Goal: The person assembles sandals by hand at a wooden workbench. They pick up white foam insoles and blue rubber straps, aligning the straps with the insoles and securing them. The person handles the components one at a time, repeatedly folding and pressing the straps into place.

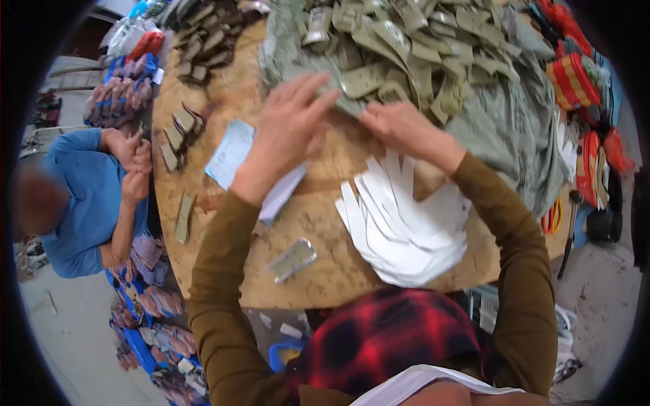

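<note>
"What's nearest the hands?"

"A heap of glossy, curved olive-green strips (406,51), on a crumpled grey-green woven sheet (501,149) at the table's far side. The sheet probably keeps them gathered."

"And the hands themselves?"

"Apart, just short of the heap. The left hand (288,122) is blurred, fingers spread; the right hand (406,128) curls its fingers by the sheet's near edge. I can't tell whether it pinches anything."

"Why the flat white strips (406,233) there?"

"Fanned close to the body, likely so single ends stay easy to reach."

"Beyond those?"

"Pale-blue paper (229,154) beneath the left wrist, and a blue-shirted co-worker (88,196) beside the wooden table (305,210)."
</note>
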`<state>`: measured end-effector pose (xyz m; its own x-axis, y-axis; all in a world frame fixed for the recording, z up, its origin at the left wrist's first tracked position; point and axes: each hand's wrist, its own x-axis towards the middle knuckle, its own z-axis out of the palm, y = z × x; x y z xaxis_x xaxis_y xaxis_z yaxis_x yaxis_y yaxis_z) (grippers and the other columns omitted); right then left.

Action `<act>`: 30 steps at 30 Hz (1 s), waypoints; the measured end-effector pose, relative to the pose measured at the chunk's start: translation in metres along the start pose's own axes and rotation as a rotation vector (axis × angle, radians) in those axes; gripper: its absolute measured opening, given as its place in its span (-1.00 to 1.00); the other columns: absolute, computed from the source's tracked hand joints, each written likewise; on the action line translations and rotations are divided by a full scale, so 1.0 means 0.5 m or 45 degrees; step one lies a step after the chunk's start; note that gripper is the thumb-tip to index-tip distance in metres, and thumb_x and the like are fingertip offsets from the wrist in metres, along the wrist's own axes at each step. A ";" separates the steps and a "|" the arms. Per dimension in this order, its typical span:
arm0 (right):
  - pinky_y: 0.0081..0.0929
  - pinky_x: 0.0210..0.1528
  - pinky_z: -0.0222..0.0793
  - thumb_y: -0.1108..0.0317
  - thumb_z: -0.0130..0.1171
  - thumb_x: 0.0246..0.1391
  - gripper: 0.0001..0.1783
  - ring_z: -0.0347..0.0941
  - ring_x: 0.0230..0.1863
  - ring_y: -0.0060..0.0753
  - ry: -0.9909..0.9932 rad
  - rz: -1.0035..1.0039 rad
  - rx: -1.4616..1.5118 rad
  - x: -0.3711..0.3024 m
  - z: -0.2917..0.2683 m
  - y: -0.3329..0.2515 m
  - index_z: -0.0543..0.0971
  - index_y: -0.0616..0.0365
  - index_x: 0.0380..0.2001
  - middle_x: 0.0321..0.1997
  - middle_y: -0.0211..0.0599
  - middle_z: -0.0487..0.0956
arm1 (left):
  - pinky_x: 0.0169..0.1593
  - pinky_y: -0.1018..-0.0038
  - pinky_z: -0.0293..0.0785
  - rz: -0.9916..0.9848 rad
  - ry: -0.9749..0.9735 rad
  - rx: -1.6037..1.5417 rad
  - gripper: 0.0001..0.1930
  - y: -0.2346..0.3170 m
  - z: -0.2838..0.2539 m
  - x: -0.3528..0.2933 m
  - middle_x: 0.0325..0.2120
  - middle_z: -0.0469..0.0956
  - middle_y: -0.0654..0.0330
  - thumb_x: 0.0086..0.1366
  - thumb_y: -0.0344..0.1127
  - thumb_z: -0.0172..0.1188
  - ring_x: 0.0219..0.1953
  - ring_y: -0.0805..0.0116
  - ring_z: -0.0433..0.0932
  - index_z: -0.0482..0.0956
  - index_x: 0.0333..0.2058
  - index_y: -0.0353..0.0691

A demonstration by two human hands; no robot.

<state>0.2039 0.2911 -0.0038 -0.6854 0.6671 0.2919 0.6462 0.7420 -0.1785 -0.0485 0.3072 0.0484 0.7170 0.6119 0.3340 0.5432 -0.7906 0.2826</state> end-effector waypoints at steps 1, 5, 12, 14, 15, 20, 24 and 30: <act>-0.19 -0.46 0.44 0.43 0.13 0.00 -0.85 0.54 -0.43 -0.08 -0.016 0.007 0.011 0.004 -0.024 0.000 0.42 0.16 -0.33 -0.44 -0.20 0.47 | 0.10 0.22 0.43 0.029 -0.003 0.039 -0.58 -0.015 0.022 0.009 -0.04 0.52 0.01 0.11 -0.41 0.23 0.04 -0.03 0.48 0.50 -0.01 -0.30; -0.20 -0.44 0.45 0.47 0.19 -0.07 -0.79 0.53 -0.44 -0.07 -0.121 0.056 0.004 -0.076 -0.041 -0.021 0.42 0.17 -0.32 -0.42 -0.18 0.47 | 0.15 0.22 0.38 -0.072 -0.060 -0.241 -0.53 0.034 0.115 -0.031 0.02 0.47 0.00 0.10 -0.42 0.22 0.10 -0.02 0.41 0.48 0.04 -0.33; -0.28 -0.34 0.47 0.52 0.14 0.04 -0.77 0.55 -0.32 -0.08 -0.010 0.226 0.121 -0.178 -0.087 -0.075 0.47 0.20 -0.19 -0.29 -0.17 0.52 | 0.13 0.24 0.40 -0.096 -0.046 -0.312 -0.66 0.114 0.120 -0.065 -0.03 0.51 0.01 0.26 -0.42 0.14 0.06 -0.03 0.44 0.52 0.01 -0.35; -0.31 -0.30 0.50 0.52 0.15 0.06 -0.70 0.58 -0.28 -0.11 0.183 0.320 0.168 -0.200 -0.105 -0.095 0.50 0.17 -0.09 -0.20 -0.13 0.57 | 0.13 0.24 0.40 -0.203 0.005 -0.361 -0.68 0.141 0.108 -0.098 -0.04 0.52 0.01 0.27 -0.40 0.15 0.06 -0.03 0.45 0.53 0.00 -0.34; -0.32 -0.28 0.51 0.51 0.16 0.07 -0.67 0.60 -0.26 -0.14 0.313 0.394 0.163 -0.220 -0.118 -0.119 0.51 0.14 -0.05 -0.15 -0.12 0.59 | 0.13 0.24 0.40 -0.248 0.030 -0.386 -0.68 0.157 0.097 -0.119 -0.05 0.53 0.01 0.28 -0.39 0.15 0.05 -0.02 0.45 0.53 0.00 -0.33; -0.17 0.17 0.32 0.33 0.31 0.03 -0.44 0.44 0.14 0.01 0.062 0.660 0.478 -0.329 -0.179 -0.241 0.45 0.20 0.12 0.07 -0.05 0.53 | 0.27 0.11 0.26 -0.516 0.179 -0.165 -0.53 0.276 0.034 -0.285 0.16 0.40 -0.05 0.24 -0.26 0.23 0.23 -0.11 0.33 0.46 0.12 -0.25; -0.04 0.38 0.05 0.12 0.35 -0.02 -0.25 0.23 0.34 0.07 -0.124 0.656 0.420 -0.331 -0.142 -0.345 0.38 0.20 0.21 0.28 -0.04 0.38 | 0.33 0.00 0.11 -0.686 0.052 0.136 -0.44 0.303 0.040 -0.400 0.23 0.33 -0.06 0.25 -0.16 0.24 0.31 -0.15 0.22 0.40 0.18 -0.22; 0.07 0.41 -0.07 -0.02 0.32 -0.03 -0.17 0.16 0.40 0.02 -0.100 0.695 0.201 -0.353 -0.079 -0.408 0.35 0.15 0.26 0.35 -0.04 0.31 | 0.24 0.17 0.27 -0.551 0.398 0.020 -0.53 0.150 -0.034 -0.285 0.11 0.46 -0.09 0.26 -0.30 0.23 0.19 -0.08 0.38 0.44 0.14 -0.27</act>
<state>0.2061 0.0194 0.0181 -0.2932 0.9548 0.0483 0.8597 0.2854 -0.4237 -0.1175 0.1611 0.0371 0.2626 0.8575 0.4424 0.7684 -0.4632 0.4416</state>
